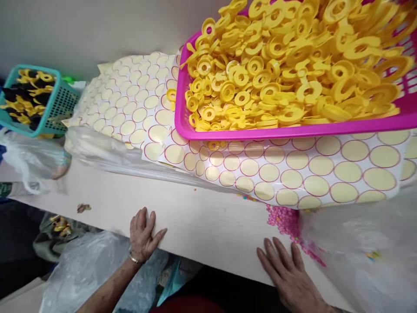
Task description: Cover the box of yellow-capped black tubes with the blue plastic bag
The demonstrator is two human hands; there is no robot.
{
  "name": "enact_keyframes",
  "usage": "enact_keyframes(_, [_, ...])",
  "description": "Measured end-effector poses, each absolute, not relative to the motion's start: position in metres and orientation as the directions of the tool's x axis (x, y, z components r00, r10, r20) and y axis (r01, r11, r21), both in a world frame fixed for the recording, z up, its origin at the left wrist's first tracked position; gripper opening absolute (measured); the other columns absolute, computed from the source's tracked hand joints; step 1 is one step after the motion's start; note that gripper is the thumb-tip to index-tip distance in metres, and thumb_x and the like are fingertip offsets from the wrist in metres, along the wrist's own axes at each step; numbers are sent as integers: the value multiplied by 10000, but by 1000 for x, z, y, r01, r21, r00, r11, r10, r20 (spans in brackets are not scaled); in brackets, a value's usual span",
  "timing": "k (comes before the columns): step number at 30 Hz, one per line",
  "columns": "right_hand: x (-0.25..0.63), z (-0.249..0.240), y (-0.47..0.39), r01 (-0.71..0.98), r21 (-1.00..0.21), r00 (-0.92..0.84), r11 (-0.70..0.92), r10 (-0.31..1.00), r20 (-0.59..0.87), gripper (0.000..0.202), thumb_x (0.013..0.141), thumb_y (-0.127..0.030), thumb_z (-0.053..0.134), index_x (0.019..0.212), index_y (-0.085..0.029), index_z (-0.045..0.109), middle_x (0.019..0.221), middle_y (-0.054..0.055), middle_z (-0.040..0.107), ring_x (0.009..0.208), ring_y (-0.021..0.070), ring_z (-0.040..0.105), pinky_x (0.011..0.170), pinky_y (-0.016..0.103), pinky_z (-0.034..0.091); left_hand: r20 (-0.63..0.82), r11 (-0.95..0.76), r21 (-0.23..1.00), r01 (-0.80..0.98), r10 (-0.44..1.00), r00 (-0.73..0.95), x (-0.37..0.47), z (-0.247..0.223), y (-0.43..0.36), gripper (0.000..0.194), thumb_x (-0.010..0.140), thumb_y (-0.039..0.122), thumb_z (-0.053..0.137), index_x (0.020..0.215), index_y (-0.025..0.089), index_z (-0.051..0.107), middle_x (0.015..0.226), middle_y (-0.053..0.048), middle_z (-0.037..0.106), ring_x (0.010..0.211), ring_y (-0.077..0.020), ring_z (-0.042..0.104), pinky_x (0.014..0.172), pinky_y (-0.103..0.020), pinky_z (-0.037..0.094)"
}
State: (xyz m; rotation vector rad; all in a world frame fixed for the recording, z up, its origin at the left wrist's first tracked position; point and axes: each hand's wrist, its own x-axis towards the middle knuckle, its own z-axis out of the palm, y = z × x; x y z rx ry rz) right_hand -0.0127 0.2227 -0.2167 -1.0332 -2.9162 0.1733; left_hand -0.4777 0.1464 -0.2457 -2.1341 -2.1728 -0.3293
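My left hand (pixel 142 234) rests flat on the near edge of the pale wooden table (pixel 202 217), fingers spread, holding nothing; a bracelet sits at its wrist. My right hand (pixel 286 271) lies palm down on the table edge too, empty, its fingertips close to a patch of small pink beads (pixel 284 219). Beyond both hands lies a sheet of round cream stickers with pink outlines (pixel 293 169). On that sheet stands a pink basket (pixel 182 126) heaped with several yellow plastic rings (pixel 286 65).
A teal basket (pixel 60 108) with yellow and black pieces stands at the far left. A second sticker stack (pixel 130 100) lies in clear wrap. Clear plastic bags sit at the left (pixel 32 158), at the right (pixel 365 248) and below the table edge (pixel 84 269).
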Motion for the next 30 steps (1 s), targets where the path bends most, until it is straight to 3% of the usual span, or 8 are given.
enact_keyframes(3, [-13,-214,221,618,-117,-786,777,615,-69,847,607,-95,530,1426,-174,329,1416,149,413,1307,384,322,1022,672,253,131,75,117,990,987,-90,-476,-246,145,738,761,469,620,1410,217,374,1485,-197,296,1337,-384,332,1055,-551,289])
enact_keyframes(7, [-18,-202,225,634,-148,-772,759,610,-181,681,652,-117,551,1327,-161,471,1383,168,442,1297,388,320,1010,680,247,-70,261,176,949,965,-252,-469,-236,152,720,776,591,499,1312,111,498,1437,-244,352,1370,-388,259,1086,-561,212])
enact_keyframes(11, [-21,-190,229,652,-217,-755,726,596,-275,630,717,-116,528,1342,-150,458,1399,181,422,1310,380,295,1016,677,224,-242,363,186,913,917,-316,-461,-218,164,817,775,641,430,1308,24,476,1441,-292,311,1389,-404,185,1098,-581,132])
enact_keyframes(15, [-19,-195,226,677,-259,-735,689,619,-276,644,742,-115,511,1377,-151,408,1421,183,392,1342,376,240,1018,686,190,-348,382,191,904,888,-301,-454,-207,172,875,775,642,428,1341,-24,410,1465,-306,245,1403,-408,120,1117,-570,62])
enact_keyframes(22, [-13,-203,221,668,-289,-744,686,625,-237,656,773,-127,481,1413,-152,339,1471,174,309,1379,370,151,1044,680,119,-271,654,185,734,751,-601,-416,-208,193,822,818,577,463,1423,50,281,1511,-249,176,1425,-333,94,1134,-544,89])
enact_keyframes(30, [-14,-195,221,677,-334,-736,656,603,-307,750,735,-95,525,1437,-108,263,1511,192,193,1387,381,60,1041,687,23,-275,683,165,711,724,-632,-405,-211,199,842,809,566,533,1441,81,260,1538,-219,113,1440,-326,39,1147,-543,32])
